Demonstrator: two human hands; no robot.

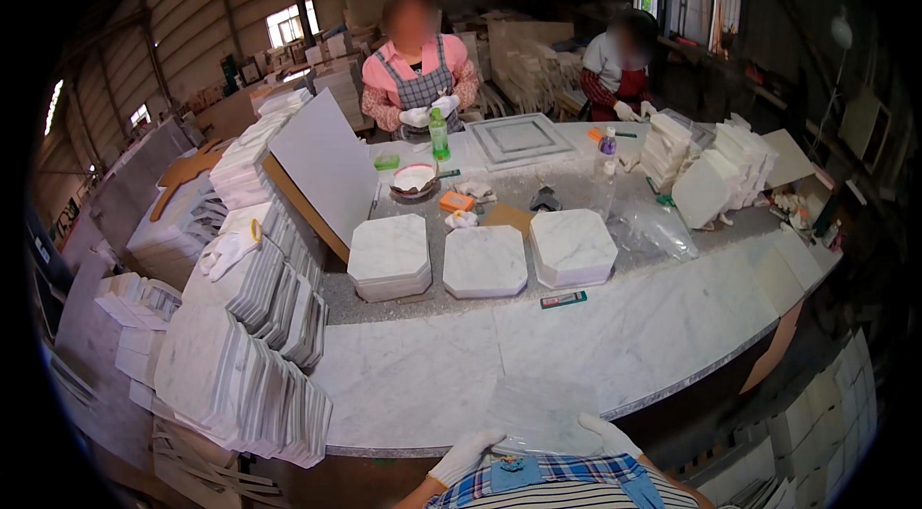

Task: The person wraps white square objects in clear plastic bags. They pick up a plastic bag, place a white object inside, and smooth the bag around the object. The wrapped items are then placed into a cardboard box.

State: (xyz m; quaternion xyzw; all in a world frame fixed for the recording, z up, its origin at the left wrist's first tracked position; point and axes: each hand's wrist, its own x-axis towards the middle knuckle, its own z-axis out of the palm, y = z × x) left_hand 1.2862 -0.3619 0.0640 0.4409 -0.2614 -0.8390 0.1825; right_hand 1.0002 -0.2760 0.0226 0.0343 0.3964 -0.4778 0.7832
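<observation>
A translucent plastic sheet (543, 406) lies over the near edge of the pale marble worktop (413, 370), close to my body. My left hand (468, 454), in a white glove, grips its near left side. On the opposite side my right hand (608, 435), also gloved in white, has hold of the sheet; its fingertips are partly hidden. Beyond the sheet stand a left stack of octagonal marble tiles (389, 250), a middle stack (484, 259) and a right stack (573, 245). A small green-and-dark box (564, 300) lies in front of them.
Tall rows of marble tiles (216, 370) line the left side, with a white glove (229, 252) on top. Crumpled clear plastic (658, 229) lies right of the stacks. Across the table a person in pink (413, 77) stands near a green bottle (439, 134); another person (619, 77) works farther right.
</observation>
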